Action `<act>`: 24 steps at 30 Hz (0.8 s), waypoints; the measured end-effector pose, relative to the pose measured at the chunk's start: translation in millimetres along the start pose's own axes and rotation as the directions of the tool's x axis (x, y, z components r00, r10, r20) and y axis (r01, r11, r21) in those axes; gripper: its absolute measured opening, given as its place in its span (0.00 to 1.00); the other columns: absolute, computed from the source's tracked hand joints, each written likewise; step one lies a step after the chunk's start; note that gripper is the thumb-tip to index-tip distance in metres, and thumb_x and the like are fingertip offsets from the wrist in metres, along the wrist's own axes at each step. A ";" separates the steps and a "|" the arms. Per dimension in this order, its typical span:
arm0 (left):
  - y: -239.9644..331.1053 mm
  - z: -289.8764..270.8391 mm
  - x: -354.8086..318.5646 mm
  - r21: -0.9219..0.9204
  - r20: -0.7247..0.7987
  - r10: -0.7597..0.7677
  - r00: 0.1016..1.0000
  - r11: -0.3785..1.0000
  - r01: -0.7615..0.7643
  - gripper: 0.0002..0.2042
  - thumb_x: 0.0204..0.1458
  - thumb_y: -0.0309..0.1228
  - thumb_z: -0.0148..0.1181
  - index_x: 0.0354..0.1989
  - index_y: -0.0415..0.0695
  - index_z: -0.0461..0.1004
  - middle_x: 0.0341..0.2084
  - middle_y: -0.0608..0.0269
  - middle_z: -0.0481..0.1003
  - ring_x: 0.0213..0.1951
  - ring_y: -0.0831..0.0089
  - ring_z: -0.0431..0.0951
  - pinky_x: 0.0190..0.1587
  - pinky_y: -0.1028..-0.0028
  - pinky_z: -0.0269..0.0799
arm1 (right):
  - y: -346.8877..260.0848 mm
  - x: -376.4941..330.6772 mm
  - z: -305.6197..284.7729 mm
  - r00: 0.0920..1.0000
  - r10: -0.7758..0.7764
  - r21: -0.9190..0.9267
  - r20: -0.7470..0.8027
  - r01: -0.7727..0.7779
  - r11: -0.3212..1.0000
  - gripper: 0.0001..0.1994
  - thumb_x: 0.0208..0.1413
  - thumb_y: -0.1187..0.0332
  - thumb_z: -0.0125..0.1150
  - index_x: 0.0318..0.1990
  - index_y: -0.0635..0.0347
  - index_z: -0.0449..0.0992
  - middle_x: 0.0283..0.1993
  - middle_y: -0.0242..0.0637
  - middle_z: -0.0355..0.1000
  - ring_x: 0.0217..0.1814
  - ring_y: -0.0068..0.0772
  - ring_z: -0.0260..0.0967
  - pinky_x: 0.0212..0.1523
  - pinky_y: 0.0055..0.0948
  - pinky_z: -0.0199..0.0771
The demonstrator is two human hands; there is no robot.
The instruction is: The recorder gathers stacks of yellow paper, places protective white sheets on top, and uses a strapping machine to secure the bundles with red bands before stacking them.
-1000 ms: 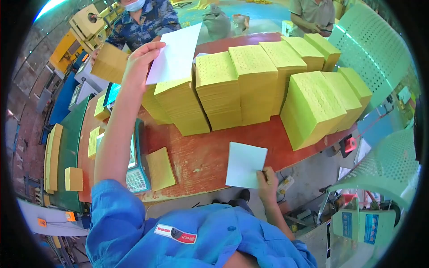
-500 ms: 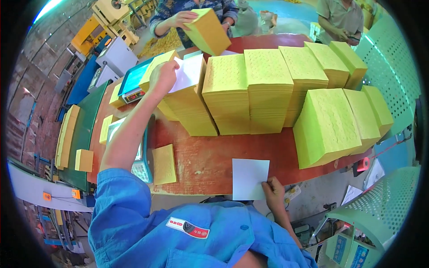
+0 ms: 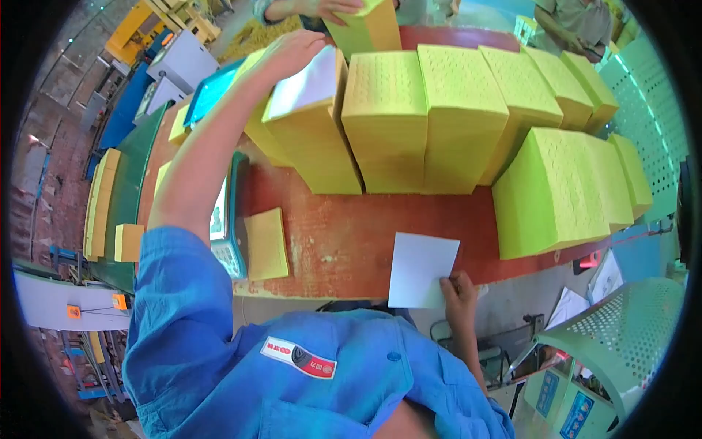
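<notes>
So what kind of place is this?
Probably a workshop or small factory: tall stacks of yellow sheets stand on a worn red table, and another person's hand touches a yellow block.

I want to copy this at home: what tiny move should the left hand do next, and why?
Perhaps the left hand should lift away, because the white sheet already appears to lie on the yellow stack, while the right hand holds a second sheet.

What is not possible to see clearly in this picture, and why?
In the head view:
Part of the upper white sheet: covered by the left hand.
Left side of the teal device: behind the left forearm.
Underside of the lower white sheet in the right hand: facing away.
Top-middle co-worker's head: beyond the edge.
</notes>
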State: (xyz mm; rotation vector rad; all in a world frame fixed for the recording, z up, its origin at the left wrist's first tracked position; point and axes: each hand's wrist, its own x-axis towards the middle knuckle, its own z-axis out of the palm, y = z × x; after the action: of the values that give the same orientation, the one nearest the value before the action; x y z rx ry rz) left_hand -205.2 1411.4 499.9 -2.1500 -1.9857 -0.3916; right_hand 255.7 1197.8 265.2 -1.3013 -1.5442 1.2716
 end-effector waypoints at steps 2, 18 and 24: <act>-1.4 35.4 -7.1 -0.097 0.265 -0.008 0.964 0.995 0.035 0.20 0.60 0.40 0.40 0.51 0.40 0.71 0.45 0.50 0.73 0.49 0.52 0.72 0.53 0.65 0.66 | 0.1 -0.1 0.2 0.998 0.062 0.019 0.018 -0.062 0.998 0.04 0.53 0.75 0.59 0.30 0.64 0.70 0.21 0.28 0.62 0.24 0.16 0.56 0.25 0.21 0.59; 93.9 3.3 -169.8 -0.382 0.183 -0.125 0.975 0.905 0.188 0.20 0.61 0.42 0.42 0.46 0.37 0.72 0.42 0.48 0.74 0.47 0.56 0.73 0.52 0.62 0.65 | 12.8 -15.3 -3.3 0.985 0.105 0.585 0.140 -0.168 0.794 0.03 0.56 0.74 0.56 0.36 0.61 0.72 0.31 0.29 0.71 0.30 0.18 0.66 0.32 0.21 0.67; 165.5 -49.5 -235.2 -0.364 0.335 0.086 0.938 0.930 0.045 0.18 0.61 0.36 0.45 0.55 0.39 0.68 0.50 0.49 0.72 0.54 0.55 0.69 0.57 0.63 0.62 | 31.9 -94.6 61.5 0.819 0.148 0.808 0.555 -0.573 0.138 0.18 0.55 0.65 0.61 0.52 0.58 0.71 0.56 0.42 0.69 0.62 0.45 0.64 0.61 0.49 0.63</act>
State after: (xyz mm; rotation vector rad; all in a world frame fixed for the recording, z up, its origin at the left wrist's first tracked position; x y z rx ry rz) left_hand -59.8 1159.2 478.8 -2.6250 -2.2148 -0.4361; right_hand 225.6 1091.7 225.2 -0.5399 -0.2061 2.3507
